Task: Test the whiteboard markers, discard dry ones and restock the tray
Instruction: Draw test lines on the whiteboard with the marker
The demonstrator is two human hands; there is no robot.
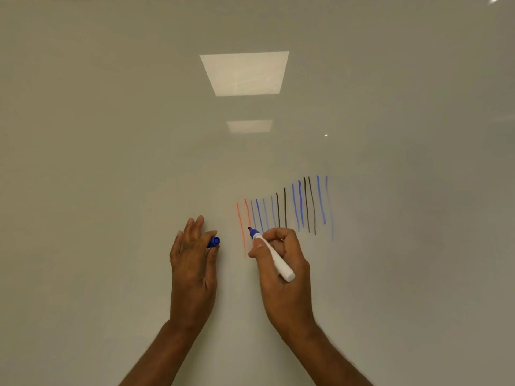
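Nearest the lens: two bare forearms, up from the bottom edge toward the whiteboard point(111, 140). Right hand point(281, 263) wrapped round a blue whiteboard marker point(274, 259), white barrel slanting back over the knuckles. Uncapped blue tip up against the board at the left end of the test strokes point(285, 210), just beside the foot of the second red line; actual contact with the surface impossible to confirm. Left hand point(192, 263) just to the left, apart from the right, pinching the blue cap point(214, 242) between thumb and fingers, the other fingers nearly straight.

Progress, judged from the board: well into the testing. Row of near-vertical strokes already down, two red at the left, then blue, black, blue, black, blue toward the right. Several blue ones pale and thin, likely from drying markers; the black and a few blue bold. No stroke clearly attributable to the marker in hand. Probably left to do: finish this test, recap, sort, discard the dry ones, restock the tray.

Out of view: tray, any bin, remaining markers, so count of tested, waiting or discarded ones unknowable. Board edges mostly cut off. Print on the barrel unreadable. Ceiling-light reflections point(244, 73) bright on the glossy surface above the strokes.
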